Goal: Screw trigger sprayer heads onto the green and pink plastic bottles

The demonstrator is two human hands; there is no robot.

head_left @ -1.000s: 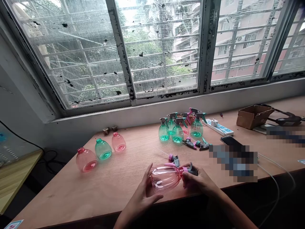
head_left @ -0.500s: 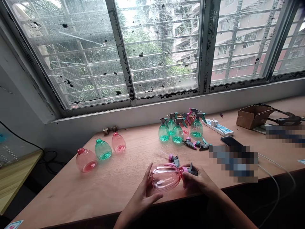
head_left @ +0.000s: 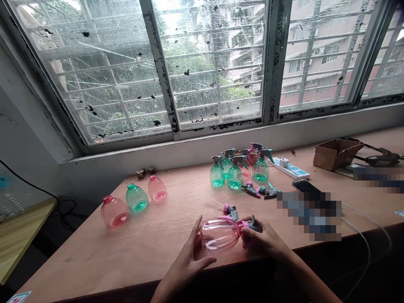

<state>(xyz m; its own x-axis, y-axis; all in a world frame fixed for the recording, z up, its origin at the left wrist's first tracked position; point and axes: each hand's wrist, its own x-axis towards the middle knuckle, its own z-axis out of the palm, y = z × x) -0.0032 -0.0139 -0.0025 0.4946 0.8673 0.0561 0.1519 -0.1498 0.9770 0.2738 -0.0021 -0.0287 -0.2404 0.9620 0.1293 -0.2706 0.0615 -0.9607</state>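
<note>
The left hand (head_left: 186, 263) cradles the light, slick, thin-walled pink translucent plastic spray bottle (head_left: 219, 235) by its body, while the right hand (head_left: 263, 242) clamps the neck below the grey trigger head (head_left: 255, 225).

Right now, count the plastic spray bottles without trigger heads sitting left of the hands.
3: a pink bottle farthest left, a green bottle just right of it, and another pink bottle right of that, nearer the window. None looks hidden.
</note>
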